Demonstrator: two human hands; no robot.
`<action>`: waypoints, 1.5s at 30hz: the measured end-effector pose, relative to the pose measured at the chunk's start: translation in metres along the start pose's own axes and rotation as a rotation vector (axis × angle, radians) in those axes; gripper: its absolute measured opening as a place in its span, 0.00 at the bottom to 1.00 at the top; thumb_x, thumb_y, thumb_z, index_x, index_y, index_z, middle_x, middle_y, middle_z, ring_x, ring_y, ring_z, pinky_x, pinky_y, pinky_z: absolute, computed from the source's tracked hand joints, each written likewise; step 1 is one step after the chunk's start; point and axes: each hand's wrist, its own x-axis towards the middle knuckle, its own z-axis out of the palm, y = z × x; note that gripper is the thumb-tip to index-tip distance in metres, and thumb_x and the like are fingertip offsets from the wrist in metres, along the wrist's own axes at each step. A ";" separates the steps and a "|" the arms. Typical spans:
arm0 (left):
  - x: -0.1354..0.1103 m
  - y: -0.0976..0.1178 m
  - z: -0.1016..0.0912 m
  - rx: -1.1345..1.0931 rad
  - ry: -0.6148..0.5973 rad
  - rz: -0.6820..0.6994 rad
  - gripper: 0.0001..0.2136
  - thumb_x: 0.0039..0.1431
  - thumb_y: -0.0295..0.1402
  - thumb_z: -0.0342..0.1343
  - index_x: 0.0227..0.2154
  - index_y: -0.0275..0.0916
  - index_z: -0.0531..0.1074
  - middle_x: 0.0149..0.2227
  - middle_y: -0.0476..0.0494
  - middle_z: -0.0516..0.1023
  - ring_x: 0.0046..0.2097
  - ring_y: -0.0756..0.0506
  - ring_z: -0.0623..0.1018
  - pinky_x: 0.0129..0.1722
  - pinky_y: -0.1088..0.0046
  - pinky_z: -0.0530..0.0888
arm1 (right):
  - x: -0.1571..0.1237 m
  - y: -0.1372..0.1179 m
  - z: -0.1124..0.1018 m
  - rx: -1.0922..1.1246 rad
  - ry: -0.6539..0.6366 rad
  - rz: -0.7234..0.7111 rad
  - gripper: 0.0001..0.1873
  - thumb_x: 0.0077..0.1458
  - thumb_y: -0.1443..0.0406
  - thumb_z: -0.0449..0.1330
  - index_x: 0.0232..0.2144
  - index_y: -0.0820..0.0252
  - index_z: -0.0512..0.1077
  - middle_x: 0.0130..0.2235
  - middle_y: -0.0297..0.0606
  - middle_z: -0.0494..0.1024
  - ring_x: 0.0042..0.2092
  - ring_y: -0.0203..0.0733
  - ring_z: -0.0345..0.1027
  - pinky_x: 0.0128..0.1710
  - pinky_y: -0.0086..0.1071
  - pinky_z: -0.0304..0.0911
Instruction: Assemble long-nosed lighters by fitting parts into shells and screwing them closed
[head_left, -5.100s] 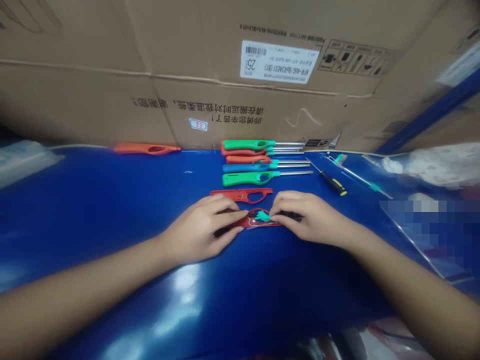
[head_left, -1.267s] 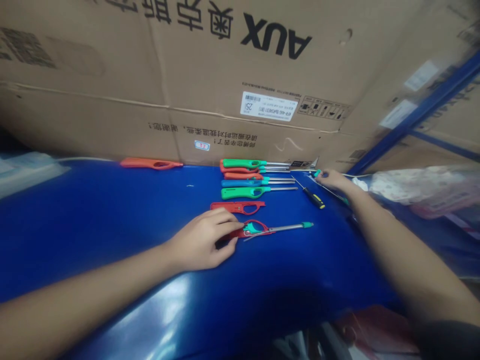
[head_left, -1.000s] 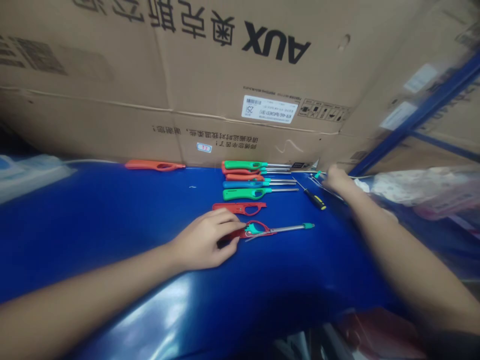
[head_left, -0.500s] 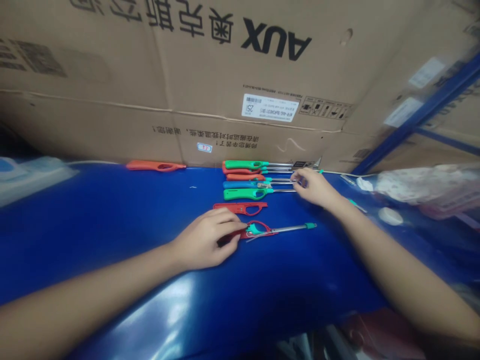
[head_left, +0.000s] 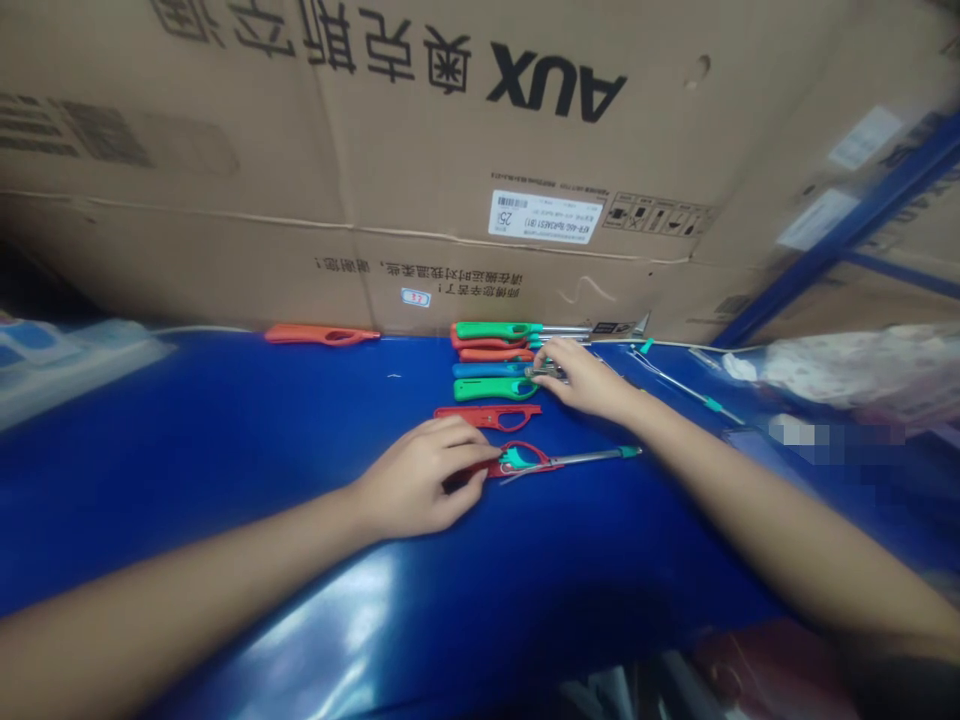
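Observation:
My left hand (head_left: pixel 427 475) is closed on the handle of an opened red lighter (head_left: pixel 553 463), pressed to the table. Its teal trigger, thin wire and long metal tube show to the right of my fingers. Just above lies a separate red handle shell (head_left: pixel 487 412). My right hand (head_left: pixel 581 378) pinches a small metal piece (head_left: pixel 533 371) lying over the blue lighter (head_left: pixel 487 371). Around it are a green lighter (head_left: pixel 484 389), an orange lighter (head_left: pixel 491 355) and another green lighter (head_left: pixel 491 329) in a stacked row. My right hand covers most of their tubes.
A large cardboard box (head_left: pixel 420 180) stands along the back of the blue table (head_left: pixel 300 430). An orange handle (head_left: pixel 322 334) lies at its foot. A loose metal tube with teal ends (head_left: pixel 679 385) lies right, near plastic bags (head_left: pixel 855 370). A blue metal post (head_left: pixel 825 240) rises at right.
My right hand has moved left from the tubes' far ends to the small metal piece on the blue lighter. My left hand stays on the red lighter.

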 end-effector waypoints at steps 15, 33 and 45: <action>-0.003 -0.006 0.003 -0.057 0.113 0.050 0.18 0.64 0.32 0.60 0.56 0.36 0.70 0.44 0.40 0.81 0.44 0.45 0.80 0.46 0.71 0.77 | -0.049 -0.108 0.001 -0.005 0.051 -0.401 0.10 0.68 0.63 0.53 0.40 0.63 0.72 0.38 0.42 0.78 0.40 0.43 0.69 0.42 0.36 0.63; 0.006 0.007 -0.002 -0.263 0.167 -0.381 0.07 0.64 0.32 0.58 0.41 0.38 0.77 0.41 0.44 0.83 0.39 0.47 0.81 0.39 0.75 0.75 | -0.062 -0.092 -0.013 0.451 -0.336 0.001 0.11 0.60 0.64 0.62 0.46 0.57 0.68 0.43 0.35 0.70 0.36 0.34 0.63 0.36 0.29 0.61; 0.007 0.007 0.006 -0.596 0.147 -0.589 0.10 0.59 0.37 0.62 0.39 0.36 0.78 0.38 0.42 0.83 0.36 0.47 0.80 0.36 0.73 0.76 | -0.054 -0.078 -0.004 0.646 -0.204 0.008 0.02 0.59 0.68 0.62 0.35 0.63 0.74 0.29 0.30 0.70 0.26 0.29 0.58 0.28 0.25 0.58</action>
